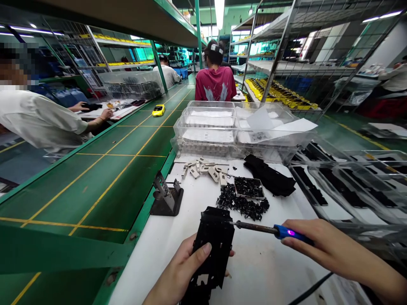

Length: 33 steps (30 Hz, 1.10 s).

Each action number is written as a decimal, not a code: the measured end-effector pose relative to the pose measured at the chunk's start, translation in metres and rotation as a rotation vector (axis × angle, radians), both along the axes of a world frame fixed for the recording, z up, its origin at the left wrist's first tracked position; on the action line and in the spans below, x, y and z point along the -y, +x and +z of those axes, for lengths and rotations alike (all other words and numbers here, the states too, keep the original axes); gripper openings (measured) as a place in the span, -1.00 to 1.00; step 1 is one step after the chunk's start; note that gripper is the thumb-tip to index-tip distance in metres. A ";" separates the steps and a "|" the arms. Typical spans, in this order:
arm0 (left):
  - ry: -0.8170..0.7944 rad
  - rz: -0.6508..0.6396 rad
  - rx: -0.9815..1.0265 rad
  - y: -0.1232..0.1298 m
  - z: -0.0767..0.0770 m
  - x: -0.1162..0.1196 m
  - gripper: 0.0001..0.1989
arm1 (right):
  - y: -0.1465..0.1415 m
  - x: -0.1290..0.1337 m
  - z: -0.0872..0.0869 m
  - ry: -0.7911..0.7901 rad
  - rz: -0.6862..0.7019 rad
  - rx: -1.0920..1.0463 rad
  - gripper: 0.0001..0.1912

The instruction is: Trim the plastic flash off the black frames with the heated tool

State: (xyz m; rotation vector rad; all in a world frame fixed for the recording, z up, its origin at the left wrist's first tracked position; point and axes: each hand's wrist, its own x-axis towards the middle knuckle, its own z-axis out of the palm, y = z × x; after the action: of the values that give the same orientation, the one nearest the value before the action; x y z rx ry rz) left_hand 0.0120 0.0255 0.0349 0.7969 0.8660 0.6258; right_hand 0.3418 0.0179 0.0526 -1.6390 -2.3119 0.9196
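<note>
Left hand (pixel 181 271): we pinch a black plastic frame (pixel 213 241) between thumb and fingers, bottom centre | right hand (pixel 318 245): we wrap a soldering iron (pixel 254 228), tip at frame's right edge | open white bench (pixel 270 271) lower right; its left edge meets green conveyor belt (pixel 104 190)

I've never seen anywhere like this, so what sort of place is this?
Probably a factory assembly line, perhaps for toy cars: a green conveyor belt carrying a yellow model car, workers along it, and a soldering iron in the right hand.
</note>
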 end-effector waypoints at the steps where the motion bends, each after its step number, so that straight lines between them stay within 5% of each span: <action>1: 0.000 -0.005 0.001 0.000 0.000 0.000 -0.57 | 0.001 0.000 0.000 -0.003 0.006 0.003 -0.67; 27: -0.156 0.015 0.027 0.000 -0.005 0.003 -0.51 | 0.012 -0.002 0.005 0.000 0.032 -0.045 -0.73; 30: -0.016 0.038 -0.093 0.006 -0.007 -0.002 -0.53 | 0.007 0.004 -0.002 0.058 -0.166 -0.145 -0.70; 33: 0.269 0.127 -0.325 0.022 -0.010 -0.007 -0.56 | -0.029 0.013 -0.015 0.135 -0.572 -0.381 -0.62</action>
State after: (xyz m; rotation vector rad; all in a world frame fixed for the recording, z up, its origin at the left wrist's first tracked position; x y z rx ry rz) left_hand 0.0342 0.0329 0.0248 1.1132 1.1499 0.7464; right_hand 0.3126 0.0044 0.0377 -1.7393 -1.5027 0.8254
